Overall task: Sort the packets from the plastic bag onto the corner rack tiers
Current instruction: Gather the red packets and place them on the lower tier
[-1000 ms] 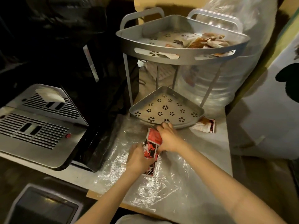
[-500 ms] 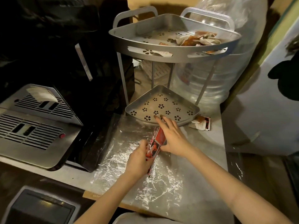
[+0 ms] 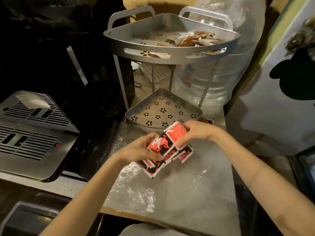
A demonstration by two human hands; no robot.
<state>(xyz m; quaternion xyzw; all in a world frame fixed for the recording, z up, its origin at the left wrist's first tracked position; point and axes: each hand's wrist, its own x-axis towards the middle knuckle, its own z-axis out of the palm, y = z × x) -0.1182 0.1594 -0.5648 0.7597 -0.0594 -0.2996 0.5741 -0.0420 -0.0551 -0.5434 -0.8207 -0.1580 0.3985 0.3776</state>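
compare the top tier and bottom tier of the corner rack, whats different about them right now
The top tier holds a loose pile of brown and white packets; the bottom tier holds none. The top tier has two loop handles at the back and slots cut in its front wall; the bottom tier shows neither. Both are grey metal, fan-shaped, with flower-shaped holes in the floor.

A fanned stack of red, black and white packets (image 3: 167, 149) is being held above the clear plastic bag (image 3: 136, 189) lying flat and crinkled in front of the grey corner rack (image 3: 170, 53). Brownish packets (image 3: 196, 39) are lying heaped on its top tier; the perforated bottom tier (image 3: 162, 111) is lying bare
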